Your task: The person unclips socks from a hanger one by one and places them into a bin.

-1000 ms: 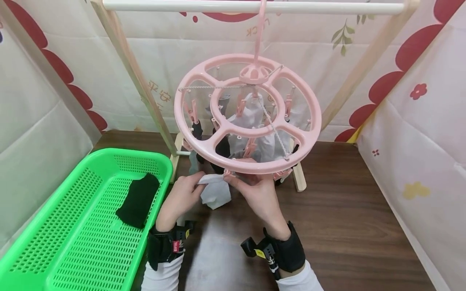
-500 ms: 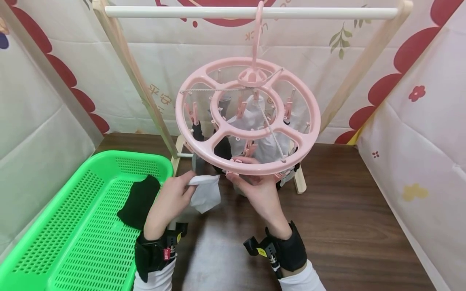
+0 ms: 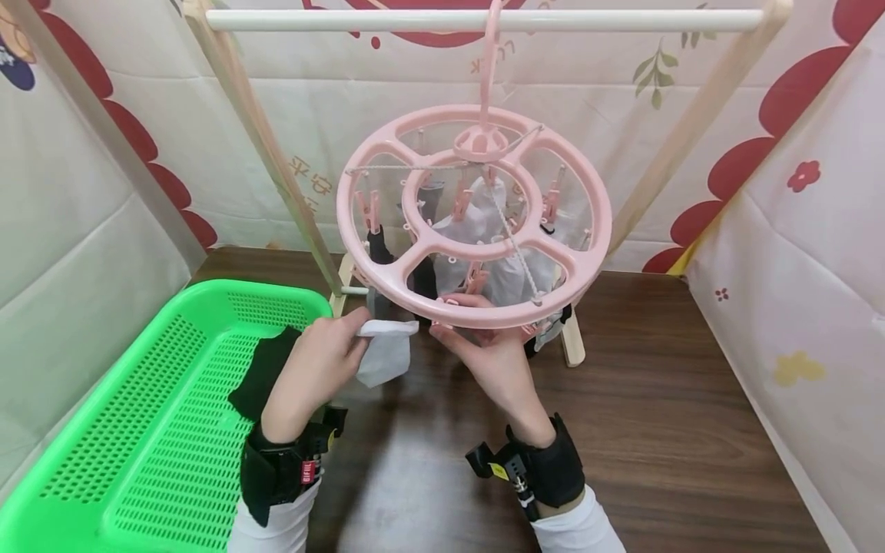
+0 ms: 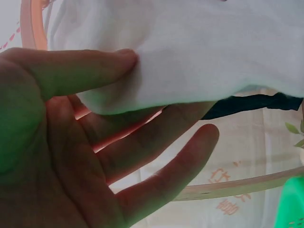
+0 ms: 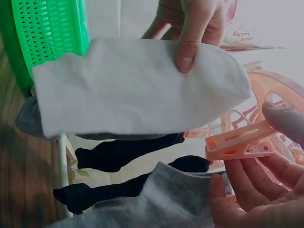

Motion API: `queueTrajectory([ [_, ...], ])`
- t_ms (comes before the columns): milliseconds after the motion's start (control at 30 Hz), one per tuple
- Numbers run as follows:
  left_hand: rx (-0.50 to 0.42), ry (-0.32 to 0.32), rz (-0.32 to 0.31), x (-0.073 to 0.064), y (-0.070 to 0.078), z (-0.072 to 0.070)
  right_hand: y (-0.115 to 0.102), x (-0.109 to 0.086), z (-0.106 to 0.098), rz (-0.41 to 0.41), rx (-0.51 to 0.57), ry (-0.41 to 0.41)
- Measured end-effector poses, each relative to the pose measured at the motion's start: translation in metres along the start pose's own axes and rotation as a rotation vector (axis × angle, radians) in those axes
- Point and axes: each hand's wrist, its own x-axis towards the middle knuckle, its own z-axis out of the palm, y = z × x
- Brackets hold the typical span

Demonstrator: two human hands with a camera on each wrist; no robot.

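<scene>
My left hand (image 3: 318, 365) pinches a white sock (image 3: 383, 359) between thumb and fingers, close to one end. In the right wrist view this sock (image 5: 137, 90) stretches out sideways, to the left of a pink clothespin (image 5: 240, 140) and apart from it. My right hand (image 3: 494, 365) holds that clothespin, thumb on its upper arm and fingers beneath, at the front of the round pink hanger (image 3: 484, 316). Below it in the right wrist view hang a grey sock (image 5: 161, 199) and dark socks (image 5: 123, 154). From the head, the hanger's rim partly hides the right fingers.
A green basket (image 3: 207, 288) stands at the left with a black sock (image 3: 263, 372) inside, partly behind my left wrist. The hanger hooks onto a white bar (image 3: 622, 21) on wooden legs (image 3: 249, 115). Printed cloth walls surround the brown table (image 3: 677, 399).
My left hand has drawn the white sock leftward, away from the clothespin and the hanger's front edge. The right hand stays at the same clothespin.
</scene>
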Motion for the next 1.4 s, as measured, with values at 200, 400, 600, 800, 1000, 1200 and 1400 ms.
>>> queueTrajectory([
  [200,0.053,-0.013,0.052,0.009,-0.001,-0.012,0.001,0.0,0.0,0.019,0.009,-0.011],
  [400,0.075,-0.104,0.011,0.024,-0.001,-0.028,0.002,0.001,0.002,0.015,-0.013,-0.03],
  [600,0.173,-0.209,-0.032,0.039,0.003,-0.051,0.002,0.004,0.0,-0.006,-0.056,-0.091],
  [800,0.27,-0.291,-0.023,0.052,0.003,-0.065,0.0,0.004,-0.002,-0.011,-0.154,-0.087],
  [1000,0.372,-0.318,0.029,0.055,-0.014,-0.065,-0.001,0.003,0.0,-0.047,-0.132,-0.096],
  [1200,0.482,-0.248,0.11,0.05,-0.035,-0.075,-0.011,0.0,0.005,-0.062,-0.155,-0.09],
  [1400,0.55,-0.121,0.2,0.036,-0.061,-0.088,-0.019,-0.004,0.01,0.01,-0.16,-0.106],
])
